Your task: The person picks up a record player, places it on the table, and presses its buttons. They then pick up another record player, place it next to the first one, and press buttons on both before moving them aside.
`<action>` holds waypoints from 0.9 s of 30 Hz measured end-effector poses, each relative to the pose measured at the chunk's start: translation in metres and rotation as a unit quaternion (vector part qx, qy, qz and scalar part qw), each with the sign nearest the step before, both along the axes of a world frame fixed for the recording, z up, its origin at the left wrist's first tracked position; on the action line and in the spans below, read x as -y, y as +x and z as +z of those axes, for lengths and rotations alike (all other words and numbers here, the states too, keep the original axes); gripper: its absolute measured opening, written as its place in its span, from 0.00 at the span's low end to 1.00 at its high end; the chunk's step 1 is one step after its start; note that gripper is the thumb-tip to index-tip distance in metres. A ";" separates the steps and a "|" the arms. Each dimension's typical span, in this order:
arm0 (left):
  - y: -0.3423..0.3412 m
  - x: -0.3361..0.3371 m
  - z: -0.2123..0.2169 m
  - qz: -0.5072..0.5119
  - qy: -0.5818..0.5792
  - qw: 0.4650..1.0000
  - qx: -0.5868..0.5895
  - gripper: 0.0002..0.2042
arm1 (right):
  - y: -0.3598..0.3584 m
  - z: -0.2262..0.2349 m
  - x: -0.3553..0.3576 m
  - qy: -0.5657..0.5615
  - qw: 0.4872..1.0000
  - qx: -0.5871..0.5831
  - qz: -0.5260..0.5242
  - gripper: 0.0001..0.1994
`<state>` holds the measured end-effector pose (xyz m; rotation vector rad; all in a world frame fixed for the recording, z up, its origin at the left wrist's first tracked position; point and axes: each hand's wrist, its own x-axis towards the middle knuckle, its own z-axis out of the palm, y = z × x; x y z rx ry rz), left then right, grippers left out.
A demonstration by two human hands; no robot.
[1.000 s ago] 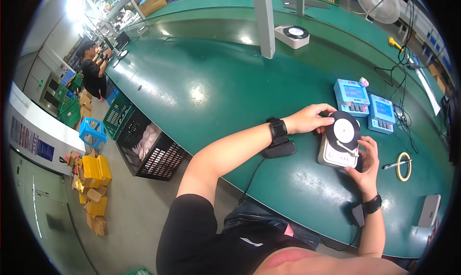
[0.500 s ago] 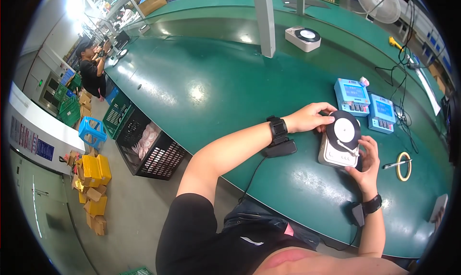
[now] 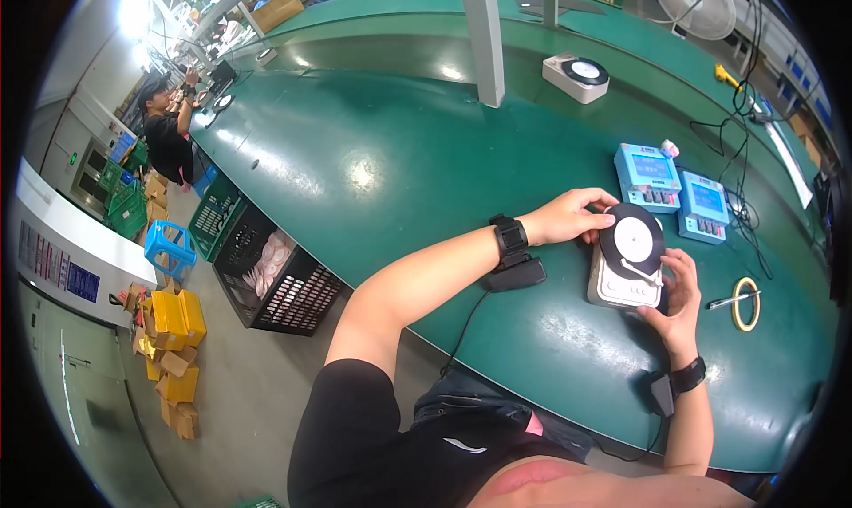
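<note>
A small white record player (image 3: 616, 288) with a black disc (image 3: 619, 238) on top lies on the green table in front of me. My left hand (image 3: 572, 218) holds its far left corner, thumb at the disc's edge and the other fingers partly hidden behind it. My right hand (image 3: 678, 311) grips the near right side, with the thumb at the front edge and fingers along the side. The disc has a white centre label, and a white tonearm (image 3: 641, 274) reaches over its near edge.
Two blue meter boxes (image 3: 648, 178) with cables stand just beyond the player. At right lie a yellow tape ring (image 3: 745, 306) and a pen (image 3: 723, 302). Another record player (image 3: 576, 78) sits farther back near a grey post (image 3: 484, 42). A black crate (image 3: 284, 286) stands left below the table.
The farther record player has shifted right relative to the post. The co-worker's hands at the far left have moved slightly. My hands keep their hold on the near player.
</note>
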<state>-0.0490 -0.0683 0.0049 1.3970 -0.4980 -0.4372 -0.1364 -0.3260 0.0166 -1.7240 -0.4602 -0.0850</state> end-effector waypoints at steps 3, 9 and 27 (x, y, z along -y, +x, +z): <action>-0.001 -0.001 0.002 -0.007 0.014 1.000 -0.010 0.17 | 0.000 0.000 0.000 0.003 1.000 -0.001 0.001 0.34; -0.002 0.000 0.004 -0.007 0.014 1.000 -0.012 0.17 | 0.000 -0.001 0.001 0.009 1.000 -0.001 0.003 0.35; -0.009 0.003 0.007 -0.012 0.018 1.000 0.007 0.20 | 0.001 0.003 0.005 -0.039 0.991 0.092 -0.090 0.35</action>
